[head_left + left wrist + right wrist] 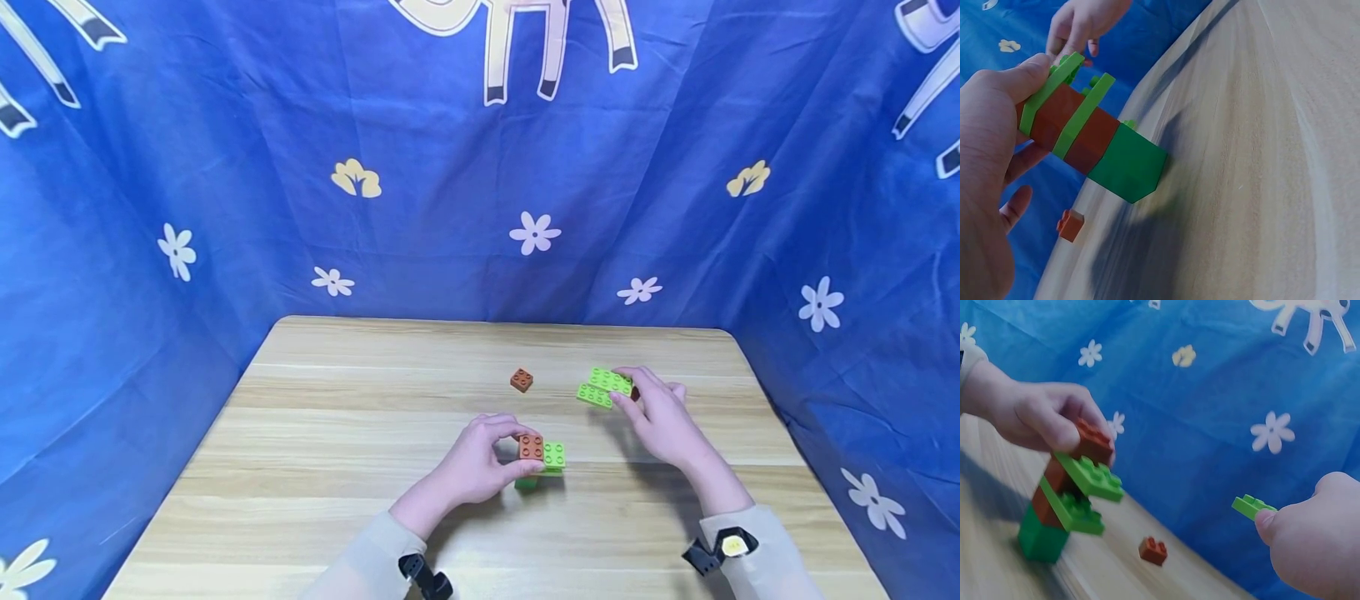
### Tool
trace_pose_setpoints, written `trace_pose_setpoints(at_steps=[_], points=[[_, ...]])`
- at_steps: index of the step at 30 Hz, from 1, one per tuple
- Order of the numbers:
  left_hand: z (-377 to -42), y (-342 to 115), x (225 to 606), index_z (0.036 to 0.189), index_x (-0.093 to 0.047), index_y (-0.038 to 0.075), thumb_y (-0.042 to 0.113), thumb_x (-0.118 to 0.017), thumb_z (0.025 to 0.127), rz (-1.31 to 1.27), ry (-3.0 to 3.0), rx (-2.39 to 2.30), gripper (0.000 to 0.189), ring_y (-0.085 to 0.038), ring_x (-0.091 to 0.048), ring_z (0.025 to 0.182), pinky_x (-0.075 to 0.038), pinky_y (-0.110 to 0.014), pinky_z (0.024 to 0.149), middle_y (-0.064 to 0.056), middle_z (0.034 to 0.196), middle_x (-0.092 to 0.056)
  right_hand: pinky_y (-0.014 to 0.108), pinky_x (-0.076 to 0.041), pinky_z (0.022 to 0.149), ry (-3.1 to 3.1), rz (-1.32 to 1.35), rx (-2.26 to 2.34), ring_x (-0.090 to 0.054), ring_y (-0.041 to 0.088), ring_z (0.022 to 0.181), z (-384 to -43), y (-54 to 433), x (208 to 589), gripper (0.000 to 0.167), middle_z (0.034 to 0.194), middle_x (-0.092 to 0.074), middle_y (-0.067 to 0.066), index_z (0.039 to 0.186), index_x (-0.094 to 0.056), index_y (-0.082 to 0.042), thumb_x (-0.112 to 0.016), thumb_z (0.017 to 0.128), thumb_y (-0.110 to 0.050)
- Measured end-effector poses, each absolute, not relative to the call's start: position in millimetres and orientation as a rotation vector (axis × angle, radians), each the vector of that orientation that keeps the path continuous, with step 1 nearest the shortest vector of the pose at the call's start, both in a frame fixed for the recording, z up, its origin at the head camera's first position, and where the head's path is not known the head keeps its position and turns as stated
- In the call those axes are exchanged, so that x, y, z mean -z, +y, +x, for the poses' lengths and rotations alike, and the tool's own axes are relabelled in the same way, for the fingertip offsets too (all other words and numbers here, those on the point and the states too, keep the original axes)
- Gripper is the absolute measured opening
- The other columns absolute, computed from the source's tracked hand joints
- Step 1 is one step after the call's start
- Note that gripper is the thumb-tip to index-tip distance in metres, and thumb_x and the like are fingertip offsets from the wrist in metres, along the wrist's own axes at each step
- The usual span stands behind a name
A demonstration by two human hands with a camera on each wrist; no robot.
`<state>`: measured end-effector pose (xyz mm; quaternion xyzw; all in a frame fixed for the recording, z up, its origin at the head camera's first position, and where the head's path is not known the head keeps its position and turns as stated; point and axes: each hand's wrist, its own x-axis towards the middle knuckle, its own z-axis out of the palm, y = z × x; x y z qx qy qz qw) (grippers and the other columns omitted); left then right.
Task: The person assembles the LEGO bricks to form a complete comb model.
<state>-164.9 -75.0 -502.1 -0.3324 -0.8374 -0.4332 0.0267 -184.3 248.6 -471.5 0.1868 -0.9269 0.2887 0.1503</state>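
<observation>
My left hand (480,462) pinches the brown brick (531,447) at the top of a tower of toy building bricks. Below it, lime green plates (1094,478) alternate with brown bricks and jut out to one side; a dark green block (1127,164) forms the bottom. Farther right and back, my right hand (663,421) grips a lime green plate brick (611,381) by one end, thumb (1266,526) against its side. A second lime green plate brick (594,396) shows beside it in the head view. A bit of brown peeks out by the right fingers, mostly hidden.
A loose brown brick (521,380) lies on the wooden table (360,400), behind the tower. Blue printed cloth (450,208) hangs along the table's back and sides.
</observation>
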Motion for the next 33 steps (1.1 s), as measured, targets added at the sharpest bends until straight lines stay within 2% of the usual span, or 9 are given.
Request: trace_pose_setpoints(at_steps=[16,21,27,31,33], points=[[-163,-77,503,0.118,-0.078,0.023,0.043,-0.088,0.088,-0.993,-2.591,1.375,0.037,-0.001,-0.065,0.101,-0.043,-0.040,0.103,0.023,0.105,-0.070,0.044,-0.024,0.087,-2.578,0.784,-0.879,-0.054,0.004,0.084,-159,214,443,0.034,0.099,-0.058,-0.013,0.137,-0.061,-0.010,-0.068,0.105,-0.016],[-163,-77,504,0.118,-0.078,0.024,0.043,-0.087,0.088,-0.988,-2.590,1.368,0.037,-0.002,-0.065,0.102,-0.044,-0.040,0.102,0.023,0.106,-0.070,0.043,-0.025,0.089,-2.619,0.802,-0.898,-0.055,0.004,0.083,-153,203,441,0.032,0.105,-0.059,-0.014,0.138,-0.060,-0.014,-0.065,0.107,-0.021],[-163,-76,505,0.118,-0.078,0.024,0.046,-0.086,0.088,-1.000,-2.586,1.362,0.038,-0.002,-0.065,0.103,-0.045,-0.039,0.101,0.023,0.106,-0.070,0.045,-0.025,0.094,-2.636,0.850,-0.893,-0.058,0.005,0.093,-145,191,442,0.034,0.117,-0.063,-0.011,0.139,-0.060,-0.012,-0.064,0.108,-0.024],[-163,-76,506,0.117,-0.078,0.022,0.046,-0.086,0.088,-0.995,-2.583,1.372,0.038,-0.003,-0.064,0.101,-0.047,-0.038,0.098,0.022,0.105,-0.070,0.045,-0.025,0.094,-2.645,0.871,-0.897,-0.060,0.006,0.096,-142,184,444,0.034,0.118,-0.064,-0.011,0.138,-0.061,-0.012,-0.064,0.107,-0.025],[-163,-75,506,0.117,-0.078,0.022,0.046,-0.086,0.088,-0.989,-2.582,1.379,0.039,-0.004,-0.064,0.101,-0.047,-0.039,0.098,0.022,0.105,-0.069,0.044,-0.026,0.094,-2.649,0.873,-0.898,-0.061,0.009,0.102,-141,182,446,0.035,0.121,-0.065,-0.010,0.139,-0.061,-0.012,-0.065,0.107,-0.025]])
